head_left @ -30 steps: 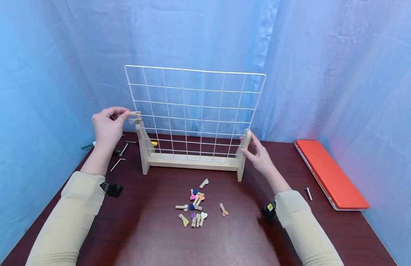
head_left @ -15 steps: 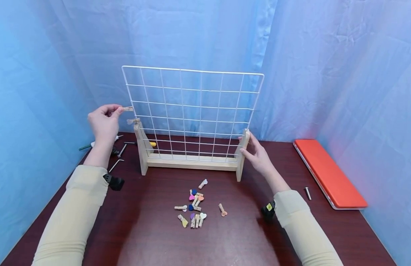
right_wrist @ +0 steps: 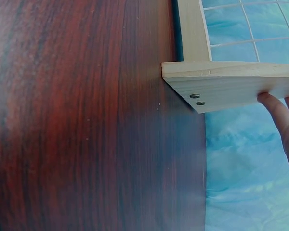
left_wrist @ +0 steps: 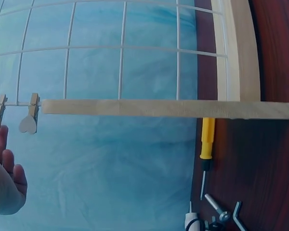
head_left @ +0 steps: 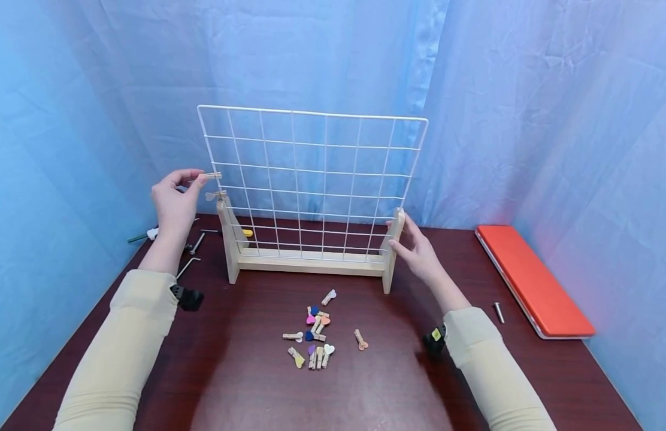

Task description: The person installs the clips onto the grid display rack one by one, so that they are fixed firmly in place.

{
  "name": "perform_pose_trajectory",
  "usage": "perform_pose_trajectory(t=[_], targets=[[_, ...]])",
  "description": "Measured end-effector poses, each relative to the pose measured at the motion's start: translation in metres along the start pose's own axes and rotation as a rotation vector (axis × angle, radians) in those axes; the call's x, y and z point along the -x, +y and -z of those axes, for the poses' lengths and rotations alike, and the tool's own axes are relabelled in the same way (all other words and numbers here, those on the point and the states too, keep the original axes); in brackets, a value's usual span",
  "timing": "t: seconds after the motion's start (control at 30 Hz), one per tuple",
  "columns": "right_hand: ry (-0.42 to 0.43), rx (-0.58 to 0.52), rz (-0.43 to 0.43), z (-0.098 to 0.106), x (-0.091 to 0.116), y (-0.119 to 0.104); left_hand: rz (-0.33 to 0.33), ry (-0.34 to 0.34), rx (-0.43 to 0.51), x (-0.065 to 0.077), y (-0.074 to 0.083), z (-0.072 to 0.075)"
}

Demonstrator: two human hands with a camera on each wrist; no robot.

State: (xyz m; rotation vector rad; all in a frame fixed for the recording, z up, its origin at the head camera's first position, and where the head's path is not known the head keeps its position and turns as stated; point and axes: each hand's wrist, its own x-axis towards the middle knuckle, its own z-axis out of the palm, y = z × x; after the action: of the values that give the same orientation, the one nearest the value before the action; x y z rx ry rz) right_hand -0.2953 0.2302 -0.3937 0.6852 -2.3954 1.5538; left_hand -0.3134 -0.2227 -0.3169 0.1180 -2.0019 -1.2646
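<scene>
My left hand (head_left: 175, 197) pinches a small wooden clothespin (head_left: 212, 175), its end at the left edge wire of a white wire grid (head_left: 292, 112). Just below, another clothespin (left_wrist: 32, 113) with a pale heart is clipped to that same wire, above the left upright. The grid stands in a wooden stand (head_left: 311, 267). My right hand (head_left: 418, 256) holds the stand's right upright (head_left: 393, 245), thumb on the near side and fingers reaching behind. Several loose clothespins (head_left: 319, 358) with coloured hearts lie on the table in front of the stand.
At the right lies a flat red case (head_left: 532, 281), with a metal bolt (head_left: 499, 312) beside it. Behind my left forearm are a hex key (head_left: 188, 267) and other small tools. A yellow-handled screwdriver (left_wrist: 207, 137) lies by the left upright.
My left hand first drew its clothespin left, away from the grid, and then brought it back to the edge wire, slightly higher than before. The right hand stays on the upright.
</scene>
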Motion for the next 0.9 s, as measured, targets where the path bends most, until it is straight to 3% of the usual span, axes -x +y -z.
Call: perform_pose_trajectory(t=[0.13, 0.27, 0.37, 0.63, 0.9], targets=[[0.013, 0.016, 0.006, 0.000, -0.001, 0.000, -0.086, 0.020, 0.017, 0.006, 0.005, 0.004], [0.043, 0.027, 0.026, -0.001, -0.001, -0.001, -0.195, 0.046, 0.030, 0.022, 0.013, 0.002], [0.064, 0.054, 0.018, -0.001, -0.002, -0.002, -0.290, -0.004, 0.022, 0.040, 0.019, -0.004], [0.072, 0.121, 0.012, -0.001, -0.004, -0.004, -0.467, -0.356, -0.101, 0.101, 0.017, -0.021], [0.089, 0.108, 0.087, -0.002, -0.006, -0.004, -0.481, -0.892, -0.221, 0.164, -0.002, -0.033]])
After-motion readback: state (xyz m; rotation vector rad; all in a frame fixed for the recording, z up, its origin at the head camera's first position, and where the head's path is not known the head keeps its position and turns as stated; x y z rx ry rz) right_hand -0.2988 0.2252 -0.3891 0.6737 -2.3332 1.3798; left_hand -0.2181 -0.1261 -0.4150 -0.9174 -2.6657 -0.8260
